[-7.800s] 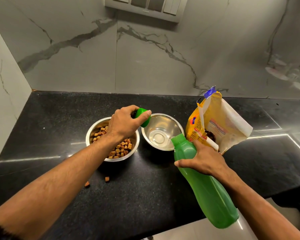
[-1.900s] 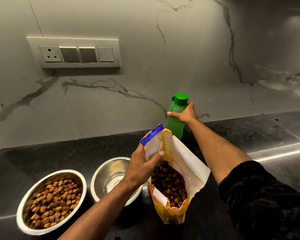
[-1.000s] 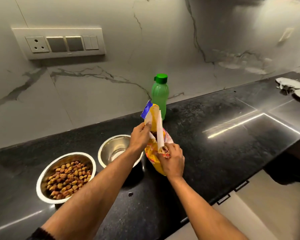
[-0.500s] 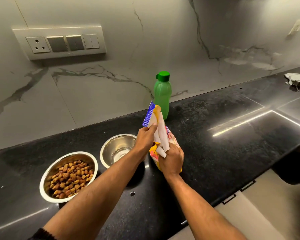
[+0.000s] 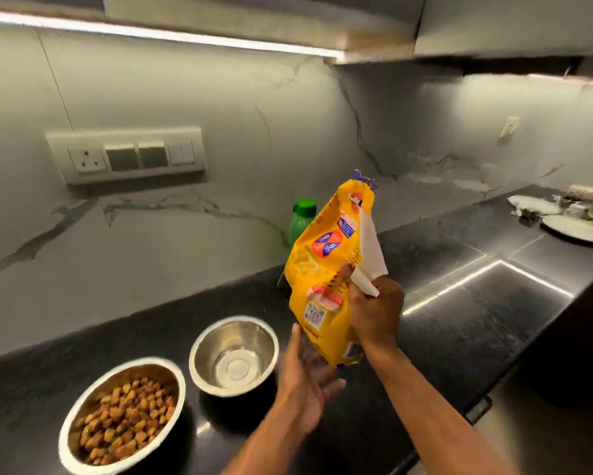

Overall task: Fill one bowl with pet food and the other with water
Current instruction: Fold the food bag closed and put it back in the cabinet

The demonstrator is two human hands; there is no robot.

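A steel bowl (image 5: 82,399) holding brown kibble sits at the lower left of the black counter (image 5: 476,303). Right of it stands a second steel bowl (image 5: 253,329) with clear water in its bottom. My right hand (image 5: 373,313) grips the folded yellow pet food bag (image 5: 325,269) and holds it up above the counter. Just under the bag's lower end is my left hand (image 5: 305,389), fingers spread, holding nothing. A capped green bottle (image 5: 300,221) stands by the wall, partly hidden behind the bag.
A switch panel with a socket (image 5: 127,156) is on the marble wall. At the far right of the counter lie white plates (image 5: 576,228) and small items. The counter's front edge runs from lower middle to the right, with floor beyond it.
The bag has been lifted off the counter by my right hand. My left hand has let go of the bag's top and dropped below it. The view has tilted upward.
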